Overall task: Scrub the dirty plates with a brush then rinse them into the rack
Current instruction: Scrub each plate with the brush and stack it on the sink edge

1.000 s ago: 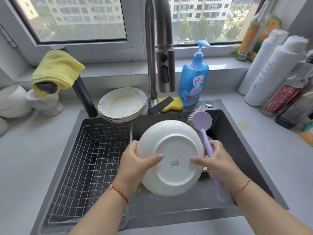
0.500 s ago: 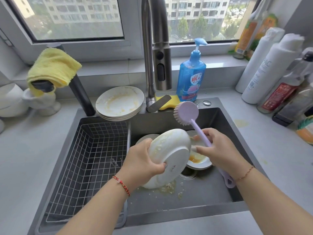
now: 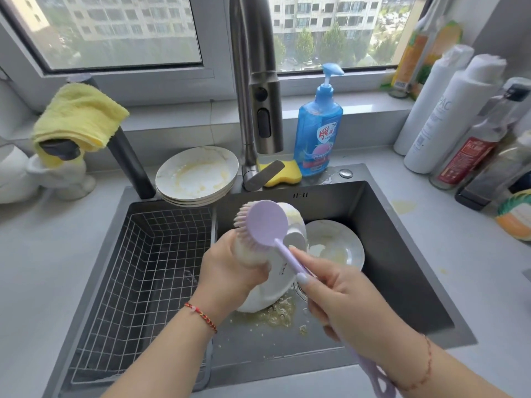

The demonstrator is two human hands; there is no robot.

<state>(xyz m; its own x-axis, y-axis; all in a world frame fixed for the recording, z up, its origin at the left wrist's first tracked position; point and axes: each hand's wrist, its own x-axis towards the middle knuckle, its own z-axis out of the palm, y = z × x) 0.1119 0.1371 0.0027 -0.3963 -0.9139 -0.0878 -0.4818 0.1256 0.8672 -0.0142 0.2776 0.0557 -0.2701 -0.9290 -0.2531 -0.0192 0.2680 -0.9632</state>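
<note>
My left hand (image 3: pixel 230 268) grips a white plate (image 3: pixel 273 285), held tilted on edge over the sink (image 3: pixel 402 254), its underside facing right. My right hand (image 3: pixel 342 297) grips the handle of a purple dish brush (image 3: pixel 267 222), whose bristles press against the plate's upper left face. Another dirty plate (image 3: pixel 339 245) lies in the sink behind. A stack of dirty plates (image 3: pixel 198 173) sits on the sink's back rim. The wire rack (image 3: pixel 138 271) fills the sink's left half, with no plates in it.
The tap (image 3: pixel 258 96) hangs above the sink. A blue soap bottle (image 3: pixel 319 130) and a yellow sponge (image 3: pixel 284 173) stand behind it. Bottles (image 3: pixel 448 116) line the right counter. A yellow cloth (image 3: pixel 77 116) hangs at left. Food scraps (image 3: pixel 273 314) lie on the sink floor.
The plate has turned from flat underside toward me to nearly on edge. The brush head has swung left from beside the plate onto its front face. My right hand has let go of the rim.
</note>
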